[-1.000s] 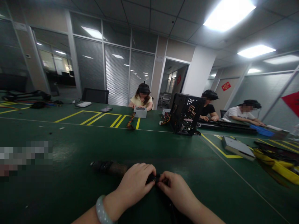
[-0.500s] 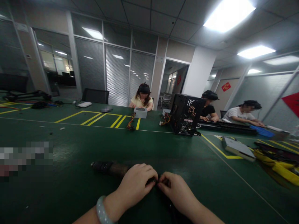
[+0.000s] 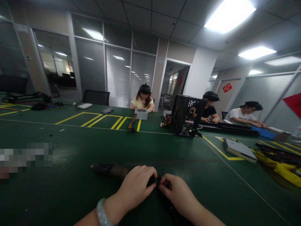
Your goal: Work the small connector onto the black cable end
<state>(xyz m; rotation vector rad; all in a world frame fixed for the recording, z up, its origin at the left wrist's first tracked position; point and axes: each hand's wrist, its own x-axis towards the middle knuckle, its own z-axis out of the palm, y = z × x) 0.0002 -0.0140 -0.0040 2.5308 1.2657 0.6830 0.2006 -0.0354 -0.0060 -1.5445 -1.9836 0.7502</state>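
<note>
Low in the head view, my left hand (image 3: 135,186) and my right hand (image 3: 177,193) meet over a green table (image 3: 70,163). Both pinch a small black part (image 3: 155,180) between the fingertips; what it is stays too dark to tell. A dark cylindrical tool (image 3: 109,169) lies on the table just left of my left hand and runs under it. A pale bracelet (image 3: 101,212) circles my left wrist.
A black perforated computer case (image 3: 187,115) stands at mid-table. A grey flat box (image 3: 240,149) and yellow cables (image 3: 282,166) lie at right. A grey power supply (image 3: 141,113) sits before a seated person (image 3: 143,99); two more people (image 3: 244,114) sit far right.
Barely anything: my fingertips shift slightly on the small black part; the hands stay in the same place.
</note>
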